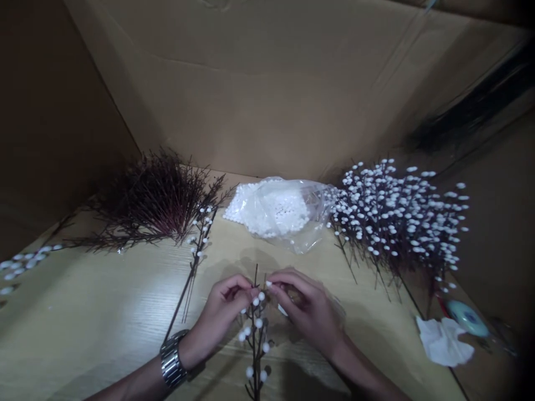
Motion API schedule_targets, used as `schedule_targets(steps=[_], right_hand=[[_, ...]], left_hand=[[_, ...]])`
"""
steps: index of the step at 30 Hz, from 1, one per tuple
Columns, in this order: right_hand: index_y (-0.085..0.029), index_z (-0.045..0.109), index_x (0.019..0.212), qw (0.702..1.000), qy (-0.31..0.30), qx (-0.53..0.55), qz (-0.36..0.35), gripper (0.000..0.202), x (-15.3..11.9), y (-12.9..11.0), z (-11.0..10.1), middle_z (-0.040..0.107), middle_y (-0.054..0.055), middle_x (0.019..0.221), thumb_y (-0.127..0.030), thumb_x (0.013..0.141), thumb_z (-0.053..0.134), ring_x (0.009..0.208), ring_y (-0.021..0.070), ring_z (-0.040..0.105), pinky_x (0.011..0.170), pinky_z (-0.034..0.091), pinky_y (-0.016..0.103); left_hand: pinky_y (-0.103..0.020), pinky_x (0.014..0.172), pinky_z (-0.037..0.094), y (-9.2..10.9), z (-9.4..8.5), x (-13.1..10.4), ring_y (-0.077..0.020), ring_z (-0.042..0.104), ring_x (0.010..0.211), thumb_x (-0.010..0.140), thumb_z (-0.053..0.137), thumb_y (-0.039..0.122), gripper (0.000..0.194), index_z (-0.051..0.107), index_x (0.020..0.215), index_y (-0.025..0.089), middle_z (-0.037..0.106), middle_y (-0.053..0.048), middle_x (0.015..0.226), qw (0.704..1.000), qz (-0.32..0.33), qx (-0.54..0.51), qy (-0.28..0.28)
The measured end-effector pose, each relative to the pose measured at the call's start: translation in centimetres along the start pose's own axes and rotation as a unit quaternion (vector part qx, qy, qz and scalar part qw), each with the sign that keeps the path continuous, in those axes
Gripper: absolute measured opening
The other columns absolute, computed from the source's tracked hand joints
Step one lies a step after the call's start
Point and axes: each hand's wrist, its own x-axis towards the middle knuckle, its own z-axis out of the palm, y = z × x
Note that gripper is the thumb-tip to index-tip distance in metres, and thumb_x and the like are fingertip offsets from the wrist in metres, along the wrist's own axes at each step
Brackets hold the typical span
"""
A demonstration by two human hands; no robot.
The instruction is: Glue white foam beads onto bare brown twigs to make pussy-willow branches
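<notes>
Branch (254, 352), white-beaded | left hand (225, 305): pinching it | right hand (312, 311): pinching white bead (268, 284)

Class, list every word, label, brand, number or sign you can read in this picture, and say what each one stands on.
No readable text anywhere.
Clear plastic bag: small specks, too small to tell whether they are print.
Teal object: too blurred to read any marking.
Cardboard: no legible lettering.
White-berried branch and metal wristband: no lettering visible.
</notes>
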Motion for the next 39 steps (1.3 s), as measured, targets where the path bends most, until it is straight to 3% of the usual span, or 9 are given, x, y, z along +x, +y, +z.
schedule_targets(steps=[3, 11, 17, 22, 26, 31, 39], right_hand=[[-0.027, 0.069, 0.106, 0.999, 0.027, 0.009, -0.026, 0.018, -0.2, 0.3, 0.3, 0.073, 0.001, 0.099, -0.016, 0.093, 0.062, 0.092, 0.0148, 0.068, 0.082, 0.053, 0.027], [-0.028, 0.070, 0.115, 0.998, 0.029, 0.007, -0.060, 0.033, -0.8, 0.7, 1.2, 0.073, 0.002, 0.101, -0.007, 0.090, 0.062, 0.092, 0.0145, 0.069, 0.082, 0.055, 0.027], [-0.027, 0.073, 0.108, 0.998, 0.058, 0.019, -0.024, 0.029, -1.0, 0.6, 1.6, 0.076, 0.001, 0.097, -0.007, 0.089, 0.064, 0.088, 0.0155, 0.071, 0.077, 0.059, 0.029], [-0.034, 0.074, 0.107, 0.998, 0.059, 0.009, 0.017, 0.029, -1.2, 0.4, 1.7, 0.078, -0.001, 0.098, -0.012, 0.090, 0.066, 0.087, 0.0177, 0.073, 0.077, 0.061, 0.034], [-0.038, 0.074, 0.109, 0.998, 0.054, 0.019, 0.023, 0.034, -1.1, 0.2, 1.6, 0.078, -0.003, 0.100, -0.011, 0.090, 0.065, 0.088, 0.0162, 0.073, 0.076, 0.062, 0.032], [-0.034, 0.075, 0.107, 0.998, 0.056, 0.022, 0.020, 0.031, -1.2, 0.2, 1.7, 0.078, -0.002, 0.099, -0.011, 0.089, 0.065, 0.088, 0.0169, 0.074, 0.076, 0.062, 0.032], [-0.034, 0.076, 0.105, 0.997, 0.061, 0.024, 0.041, 0.027, -1.4, 0.7, 1.9, 0.078, 0.000, 0.100, -0.015, 0.090, 0.066, 0.088, 0.0201, 0.074, 0.076, 0.064, 0.038]], left_hand=[[-0.024, 0.063, 0.036, 0.0, 0.0, -0.1, -0.0137, 0.046, 0.066, 0.085, 0.069, 0.031, 0.023, 0.061, 0.070, 0.016, 0.054, 0.003, 0.066, 1.000, -0.001, 0.022, -0.010], [-0.022, 0.057, 0.033, -0.1, -0.1, -0.1, -0.0111, 0.043, 0.061, 0.087, 0.068, 0.026, 0.020, 0.060, 0.070, 0.017, 0.049, 0.005, 0.063, 0.999, -0.001, 0.047, -0.021], [-0.024, 0.060, 0.037, -0.4, -0.2, -0.2, -0.0133, 0.050, 0.067, 0.088, 0.069, 0.029, 0.017, 0.065, 0.076, 0.017, 0.058, 0.002, 0.072, 0.999, -0.021, 0.039, -0.029], [-0.025, 0.059, 0.039, -0.7, -0.2, -0.3, -0.0148, 0.052, 0.067, 0.086, 0.071, 0.031, 0.017, 0.067, 0.075, 0.019, 0.059, 0.001, 0.071, 0.999, -0.024, 0.037, -0.022], [-0.026, 0.061, 0.040, -0.8, -0.2, -0.3, -0.0154, 0.053, 0.069, 0.085, 0.072, 0.029, 0.016, 0.067, 0.075, 0.019, 0.061, 0.000, 0.073, 0.999, -0.019, 0.030, -0.018], [-0.026, 0.069, 0.044, -1.0, -0.3, -0.2, -0.0166, 0.058, 0.077, 0.086, 0.071, 0.025, 0.012, 0.067, 0.077, 0.018, 0.066, -0.001, 0.079, 0.999, -0.016, 0.025, -0.026], [-0.030, 0.074, 0.048, -1.5, -0.5, -0.3, -0.0192, 0.062, 0.083, 0.088, 0.070, 0.026, 0.011, 0.068, 0.080, 0.018, 0.070, -0.004, 0.087, 0.999, -0.013, 0.014, -0.040]])
